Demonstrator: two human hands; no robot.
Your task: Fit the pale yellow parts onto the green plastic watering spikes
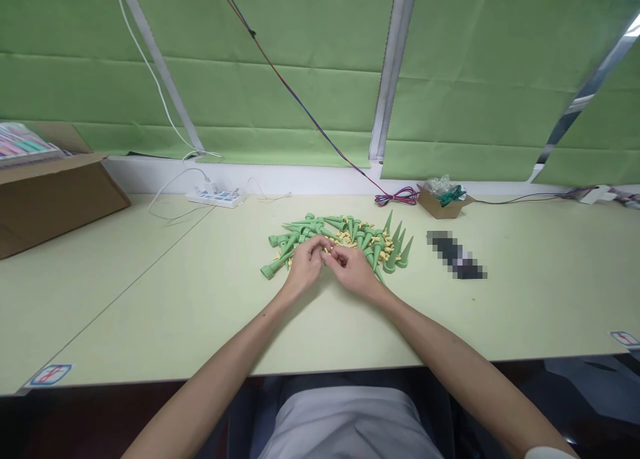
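My left hand (306,264) and my right hand (353,267) meet at the front of a loose pile, fingertips close together. Both are closed in a pinch; whatever sits between the fingers is too small and too hidden to name. Around them lie several green plastic cone-shaped spikes (274,267) with ribbed caps, mostly on their sides. Three of the spikes stand point up at the right end of the pile (395,251). Small yellow pieces (384,251) are scattered among the spikes, some of them behind my hands.
A pixelated dark object (456,255) lies to the right. Behind it stands a small cardboard box (443,209) with clear and green contents, beside coiled wires (397,196). A power strip (216,197) lies at the back left, and a large cardboard box (60,195) stands far left.
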